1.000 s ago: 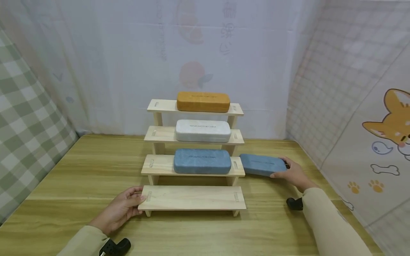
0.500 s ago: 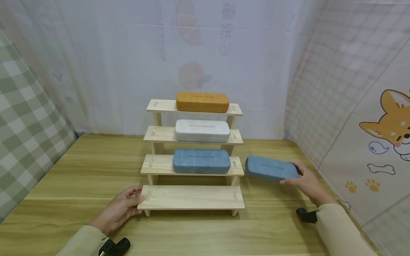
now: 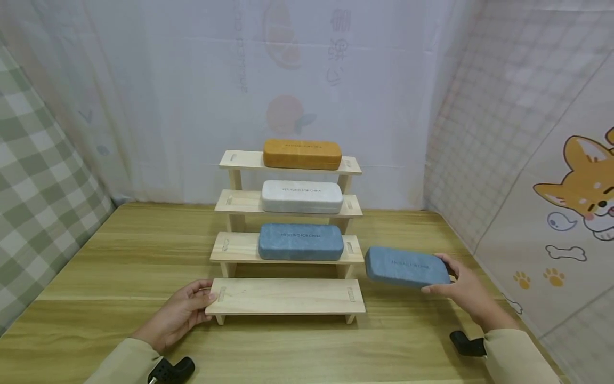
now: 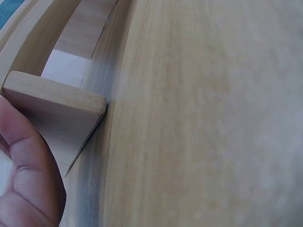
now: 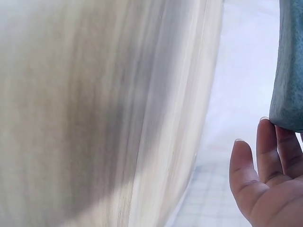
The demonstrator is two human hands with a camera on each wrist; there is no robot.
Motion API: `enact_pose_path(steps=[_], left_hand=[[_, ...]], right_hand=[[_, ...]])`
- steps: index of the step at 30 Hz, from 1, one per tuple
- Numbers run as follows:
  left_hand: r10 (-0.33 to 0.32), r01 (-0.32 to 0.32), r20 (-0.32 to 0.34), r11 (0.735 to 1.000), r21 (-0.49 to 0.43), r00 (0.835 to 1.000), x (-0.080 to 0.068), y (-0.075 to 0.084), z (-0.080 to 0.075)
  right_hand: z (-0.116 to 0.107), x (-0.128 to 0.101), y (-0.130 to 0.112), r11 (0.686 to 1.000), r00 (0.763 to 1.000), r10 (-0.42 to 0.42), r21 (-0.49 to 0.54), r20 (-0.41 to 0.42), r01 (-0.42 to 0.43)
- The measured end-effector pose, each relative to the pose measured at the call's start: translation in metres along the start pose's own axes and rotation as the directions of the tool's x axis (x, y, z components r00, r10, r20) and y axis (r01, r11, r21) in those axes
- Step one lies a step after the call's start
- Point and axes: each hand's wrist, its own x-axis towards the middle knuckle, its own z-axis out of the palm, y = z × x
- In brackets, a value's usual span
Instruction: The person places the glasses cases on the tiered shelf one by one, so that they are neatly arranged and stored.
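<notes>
My right hand (image 3: 467,290) grips a blue glasses case (image 3: 408,266) by its right end, thumb in front. This case hangs over the table, just right of a stepped wooden display stand (image 3: 288,296). In the right wrist view, the fingertips touch the end of the case (image 5: 289,71); most of it is cut off. At the stand's lowest shelf, my left hand (image 3: 179,314) holds the left end, thumb on the top edge. Another blue case (image 3: 300,242) lies on the second shelf up, a white case (image 3: 302,197) above it, and an orange case (image 3: 302,154) on the top shelf.
The wood-grain table (image 3: 144,250) extends on both sides of the stand. A pale printed curtain (image 3: 168,106) closes off the back, a checked cloth (image 3: 38,186) the left, and a cartoon-dog sheet (image 3: 518,213) the right.
My right hand has moved the blue glasses case away from beside the stand, rightward and then toward the front. My left hand stays at the lowest shelf's end.
</notes>
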Motion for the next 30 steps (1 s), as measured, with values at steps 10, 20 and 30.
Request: enact_pose_path(steps=[10, 20, 30], left_hand=[[-0.001, 0.001, -0.005, 1.0, 0.007, 1.0, 0.0, -0.001, 0.0], [0.008, -0.008, -0.002, 1.0, 0.007, 1.0, 0.0, -0.001, 0.0], [0.015, -0.015, 0.004, 1.0, 0.011, 1.0, -0.001, -0.001, 0.0]], right_hand=[[0.008, -0.014, -0.003, 0.999, 1.0, -0.023, 0.024, 0.013, 0.022], [0.015, -0.027, -0.01, 0.996, 0.999, -0.008, 0.088, 0.052, 0.003], [0.03, -0.032, -0.023, 0.985, 0.996, -0.046, 0.169, 0.08, 0.032]])
